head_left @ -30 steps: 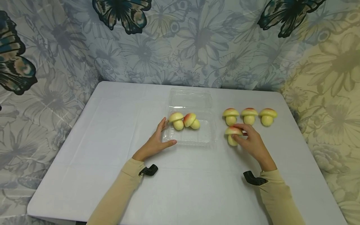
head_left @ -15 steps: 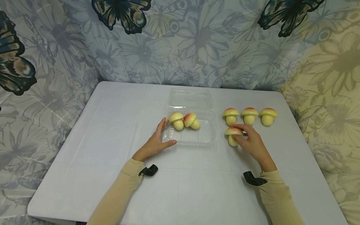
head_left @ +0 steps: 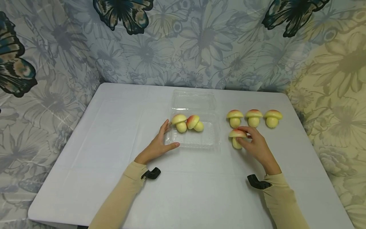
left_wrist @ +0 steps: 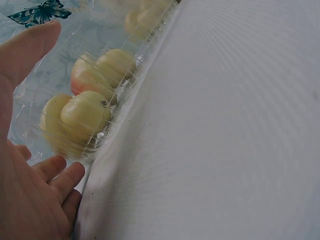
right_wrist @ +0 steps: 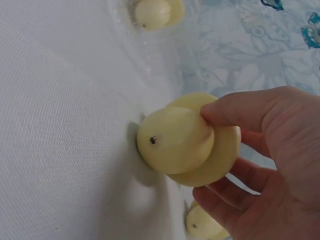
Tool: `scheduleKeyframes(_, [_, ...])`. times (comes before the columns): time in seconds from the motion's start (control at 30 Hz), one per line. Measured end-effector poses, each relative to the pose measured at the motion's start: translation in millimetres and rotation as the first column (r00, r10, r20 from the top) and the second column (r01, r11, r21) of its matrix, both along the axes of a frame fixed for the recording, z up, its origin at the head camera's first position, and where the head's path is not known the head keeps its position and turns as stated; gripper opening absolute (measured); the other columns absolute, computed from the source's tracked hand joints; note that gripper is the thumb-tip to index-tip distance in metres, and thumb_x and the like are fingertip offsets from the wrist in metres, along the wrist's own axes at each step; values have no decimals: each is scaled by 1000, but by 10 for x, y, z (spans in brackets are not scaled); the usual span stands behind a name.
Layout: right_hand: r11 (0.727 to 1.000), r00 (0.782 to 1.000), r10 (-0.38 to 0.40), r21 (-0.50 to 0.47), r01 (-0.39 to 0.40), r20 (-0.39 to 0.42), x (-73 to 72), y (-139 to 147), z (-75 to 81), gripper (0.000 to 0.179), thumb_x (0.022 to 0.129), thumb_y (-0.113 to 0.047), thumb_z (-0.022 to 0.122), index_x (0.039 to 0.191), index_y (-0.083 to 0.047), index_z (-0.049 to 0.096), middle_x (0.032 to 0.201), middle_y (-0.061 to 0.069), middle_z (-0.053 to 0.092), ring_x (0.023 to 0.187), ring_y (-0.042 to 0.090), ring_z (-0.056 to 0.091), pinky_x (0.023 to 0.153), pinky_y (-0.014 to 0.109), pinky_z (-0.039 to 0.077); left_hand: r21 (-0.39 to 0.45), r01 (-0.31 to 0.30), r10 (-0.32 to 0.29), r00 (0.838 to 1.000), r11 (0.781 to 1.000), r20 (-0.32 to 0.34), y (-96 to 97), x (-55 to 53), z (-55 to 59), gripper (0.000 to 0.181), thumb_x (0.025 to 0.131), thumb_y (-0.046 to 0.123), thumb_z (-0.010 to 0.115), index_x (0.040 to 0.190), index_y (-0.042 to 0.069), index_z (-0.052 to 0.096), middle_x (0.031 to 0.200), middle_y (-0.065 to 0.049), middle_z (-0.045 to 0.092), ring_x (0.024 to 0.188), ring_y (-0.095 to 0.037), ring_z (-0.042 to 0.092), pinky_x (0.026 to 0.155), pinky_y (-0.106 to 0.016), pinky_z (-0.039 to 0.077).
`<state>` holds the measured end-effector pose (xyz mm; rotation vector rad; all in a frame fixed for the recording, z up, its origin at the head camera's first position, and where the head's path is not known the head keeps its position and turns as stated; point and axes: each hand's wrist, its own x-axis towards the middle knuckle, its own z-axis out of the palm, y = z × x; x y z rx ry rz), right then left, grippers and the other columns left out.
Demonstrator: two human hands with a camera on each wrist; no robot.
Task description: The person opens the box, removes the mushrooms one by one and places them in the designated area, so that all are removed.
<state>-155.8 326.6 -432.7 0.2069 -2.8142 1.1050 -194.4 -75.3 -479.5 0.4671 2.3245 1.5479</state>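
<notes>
A clear plastic clamshell container (head_left: pixel 207 135) lies with its lid folded back, holding two toy mushrooms: one with a yellow cap (head_left: pixel 179 119) and a tilted one with a reddish cap (head_left: pixel 193 122). Beside its left front corner is my left hand (head_left: pixel 156 147), thumb and fingers spread, fingertips at the container's side. To the right, my right hand (head_left: pixel 255 144) pinches another toy mushroom (head_left: pixel 237 133) between thumb and fingers. In the right wrist view that mushroom (right_wrist: pixel 175 140) shows its pale stem end, at the white tabletop; whether it touches I cannot tell.
Three more toy mushrooms, a left one (head_left: pixel 234 118), a middle one (head_left: pixel 253 118) and a right one (head_left: pixel 273 118), stand in a row behind my right hand. The white table (head_left: pixel 183 197) ends at a flowered cloth backdrop (head_left: pixel 200 44) with butterflies.
</notes>
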Motion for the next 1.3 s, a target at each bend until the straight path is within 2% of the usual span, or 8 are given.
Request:
scheduleKeyframes(0.13, [1000, 1000, 4, -3, -4, -4, 2, -4, 4, 44, 92, -4, 71, 134, 0, 59, 128, 20, 59, 112, -2, 44, 93, 26, 41, 3, -1, 1, 1000, 1000, -6, 2, -1, -3, 117, 85, 52, 78, 164, 28, -5, 171, 7, 14, 157, -20, 19, 126, -60, 12])
scheduleKeyframes(0.27, [1000, 1000, 18, -7, -18, -4, 2, -8, 8, 44, 91, -3, 71, 133, 1, 59, 128, 22, 59, 115, 14, 48, 96, 36, 41, 4, -2, 2, 1000, 1000, -7, 3, -5, -13, 117, 86, 52, 78, 164, 26, -5, 171, 7, 14, 157, -20, 20, 126, -60, 12])
scheduleKeyframes(0.43, [999, 999, 32, -20, -32, -3, -1, -7, 10, 44, 90, -2, 72, 131, 4, 58, 128, 25, 58, 117, 29, 48, 96, 46, 39, 3, -1, 1, 1000, 1000, -4, 5, -3, -12, 117, 86, 52, 78, 164, 27, -5, 171, 8, 14, 157, -19, 20, 126, -59, 13])
scheduleKeyframes(0.6, [999, 999, 35, -40, -34, 13, 3, -3, 22, 45, 90, -3, 72, 132, 4, 57, 129, 27, 56, 123, 39, 46, 98, 56, 38, 1, -3, 3, 1000, 1000, -4, 4, 2, 0, 117, 85, 51, 78, 164, 27, -5, 170, 8, 14, 157, -19, 21, 126, -59, 14])
scheduleKeyframes(0.77, [998, 1000, 30, -46, -30, -6, 0, -4, 26, 50, 89, -1, 74, 135, 6, 55, 135, 30, 53, 127, 43, 44, 99, 58, 37, -3, -4, 4, 1000, 1000, -8, 4, 1, -8, 117, 85, 51, 78, 164, 26, -4, 170, 9, 15, 157, -19, 21, 126, -59, 14])
scheduleKeyframes(0.9, [999, 997, 28, -45, -31, -66, -8, -16, 44, 56, 85, 2, 75, 135, 8, 54, 137, 32, 51, 125, 44, 43, 97, 49, 35, 3, -3, 3, 1000, 1000, -9, 4, 1, -10, 117, 86, 51, 78, 164, 26, -4, 170, 8, 14, 157, -19, 20, 126, -59, 13])
scheduleKeyframes(1.07, [998, 998, 24, -51, -27, -65, -28, -15, 102, 57, 86, -1, 75, 139, 6, 52, 140, 29, 50, 126, 41, 42, 96, 41, 32, 6, -2, 3, 1000, 1000, -3, 5, 7, -2, 117, 85, 52, 78, 164, 26, -5, 171, 8, 14, 157, -19, 19, 126, -59, 13])
scheduleKeyframes(1.3, [997, 997, 27, -63, -32, -78, -83, -49, 186, 54, 91, -4, 71, 140, 6, 50, 140, 28, 50, 128, 40, 42, 99, 47, 34, -8, 0, 0, 1000, 1000, -4, 0, 9, 14, 115, 86, 52, 77, 163, 30, -6, 171, 7, 13, 157, -20, 19, 126, -59, 12])
